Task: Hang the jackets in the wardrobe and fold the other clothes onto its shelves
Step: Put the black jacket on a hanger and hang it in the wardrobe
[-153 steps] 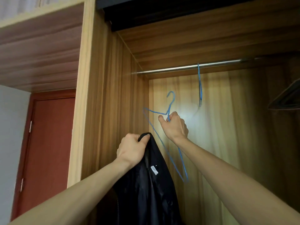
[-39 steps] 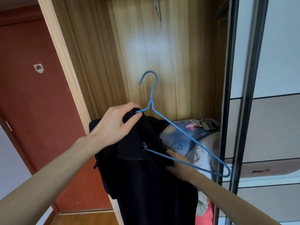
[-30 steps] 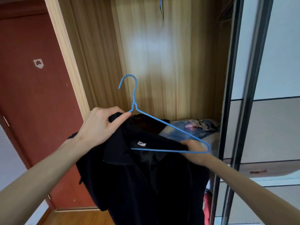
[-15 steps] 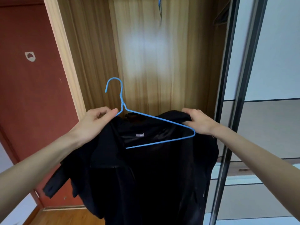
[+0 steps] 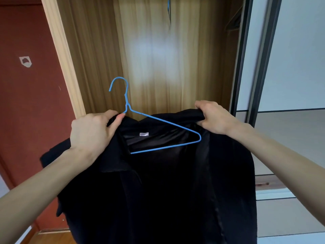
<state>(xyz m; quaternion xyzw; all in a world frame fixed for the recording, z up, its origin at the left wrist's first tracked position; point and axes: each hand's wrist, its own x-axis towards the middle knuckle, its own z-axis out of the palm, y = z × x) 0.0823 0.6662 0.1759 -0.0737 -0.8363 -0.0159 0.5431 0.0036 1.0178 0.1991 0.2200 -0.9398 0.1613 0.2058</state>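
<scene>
Before the open wardrobe (image 5: pixel 158 50), with its wood-grain back panel and a pale glare on it, a black jacket (image 5: pixel 167 191) hung in mid-air and filled the lower middle of the view. Its fabric was dark and matte, the lining inside slightly shiny, and a small white label (image 5: pixel 144 134) showed below the collar. To the left stood a red-brown door (image 5: pixel 29 103) bearing a small white sticker (image 5: pixel 25 61); to the right were the dark-framed sliding wardrobe doors (image 5: pixel 290 67). A blue wire hanger (image 5: pixel 163 122) sat partly inside the jacket's neck, its hook upright above the collar, its right shoulder and bottom bar exposed against the lining. The left hand (image 5: pixel 91 132) gripped the jacket's left shoulder beside the hanger's neck; the right hand (image 5: pixel 214 117) clutched the right shoulder fabric. Another blue hanger (image 5: pixel 169 11) dangled at the top edge.
</scene>
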